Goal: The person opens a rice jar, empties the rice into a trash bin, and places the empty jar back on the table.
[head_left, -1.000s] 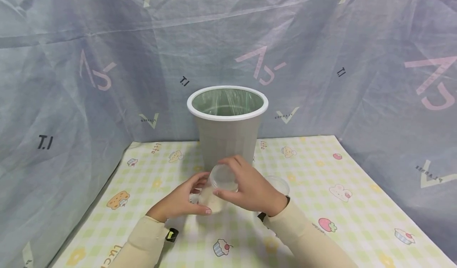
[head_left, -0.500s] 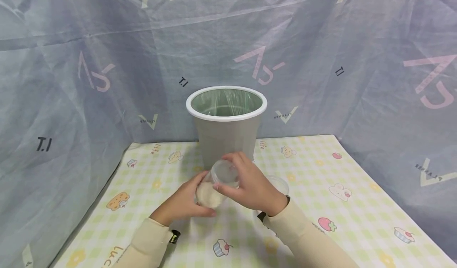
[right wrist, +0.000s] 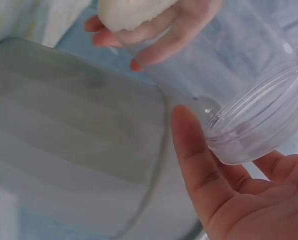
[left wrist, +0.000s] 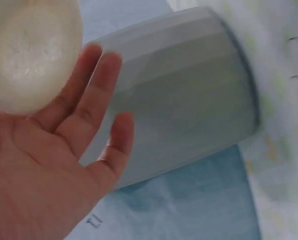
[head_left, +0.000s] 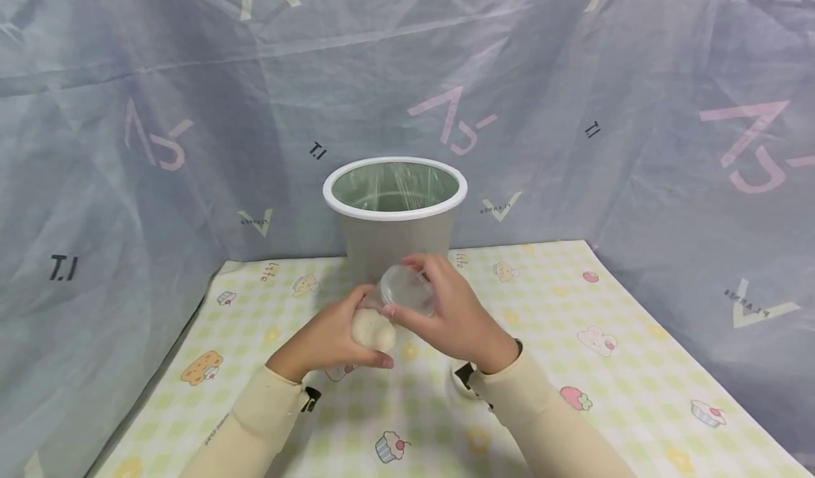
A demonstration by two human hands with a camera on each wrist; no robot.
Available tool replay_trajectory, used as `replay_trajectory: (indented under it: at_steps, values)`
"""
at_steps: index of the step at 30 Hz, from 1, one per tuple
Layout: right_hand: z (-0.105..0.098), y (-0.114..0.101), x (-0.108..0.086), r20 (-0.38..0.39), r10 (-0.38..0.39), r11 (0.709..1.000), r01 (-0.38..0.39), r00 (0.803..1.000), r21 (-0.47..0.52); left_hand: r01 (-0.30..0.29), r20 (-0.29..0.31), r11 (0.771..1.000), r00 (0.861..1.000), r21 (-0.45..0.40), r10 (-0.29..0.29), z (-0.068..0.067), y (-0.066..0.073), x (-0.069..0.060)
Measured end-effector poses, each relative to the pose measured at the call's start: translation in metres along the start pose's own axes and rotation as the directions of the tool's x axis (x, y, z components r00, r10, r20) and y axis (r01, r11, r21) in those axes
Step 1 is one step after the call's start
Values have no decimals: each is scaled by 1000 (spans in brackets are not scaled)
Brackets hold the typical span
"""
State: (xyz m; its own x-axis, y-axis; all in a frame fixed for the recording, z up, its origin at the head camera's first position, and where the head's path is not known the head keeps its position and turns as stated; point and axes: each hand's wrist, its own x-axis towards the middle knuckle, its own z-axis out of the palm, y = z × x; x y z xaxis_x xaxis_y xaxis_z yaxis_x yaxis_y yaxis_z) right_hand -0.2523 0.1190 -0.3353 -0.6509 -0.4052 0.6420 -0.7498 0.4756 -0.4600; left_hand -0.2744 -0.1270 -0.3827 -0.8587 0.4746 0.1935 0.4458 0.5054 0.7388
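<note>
A clear plastic jar (head_left: 407, 290) hangs tilted between both hands in front of the bin, with a pale cream mass (head_left: 374, 329) in its lower left end. My left hand (head_left: 325, 340) holds that end, thumb in front and fingers behind. In the left wrist view, the cream-filled end (left wrist: 31, 60) sits against the fingers. My right hand (head_left: 461, 315) grips the opposite, ridged round end (right wrist: 264, 122) between thumb and fingers. Whether a lid is on that end, I cannot tell.
Behind the jar stands a grey waste bin (head_left: 395, 241) with a white rim and clear liner. A clear round-edged object (head_left: 460, 386) lies on the checkered tablecloth (head_left: 592, 407), partly behind the right wrist. Grey-blue fabric (head_left: 541, 146) hangs around the table.
Both hands have raised the jar slightly and tilted it further, so the cream mass shows more plainly. A clear round item behind the right hand is no longer visible. The view has shifted slightly.
</note>
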Motion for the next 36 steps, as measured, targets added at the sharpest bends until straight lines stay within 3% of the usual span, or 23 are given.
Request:
replay_trajectory:
  at_steps: [7,15,19,23,28,31,36]
  values:
    - [-8,-8,7,-7,-13,999,13,1000,-31,-17,-28,987,999,159,21,-13,17,2]
    - [-9,-17,1,24,-10,995,12,1000,-97,-40,-28,959,998,280,49,-17,27,-6]
    - [-6,-19,-2,30,5,988,0,1000,-157,-75,-48,934,994,348,98,-15,28,-8]
    - [-2,-19,-4,36,81,973,-71,996,-220,-101,-79,890,985,445,151,-12,28,-9]
    - [1,-18,-5,10,214,928,-200,977,-313,-98,-97,856,981,508,170,-9,28,-8]
    - [3,-17,-4,-7,246,912,-234,969,-335,-94,-104,846,979,525,173,-8,28,-8]
    - [4,-16,-3,-12,256,915,-246,967,-320,-115,-96,846,977,521,191,-8,28,-7]
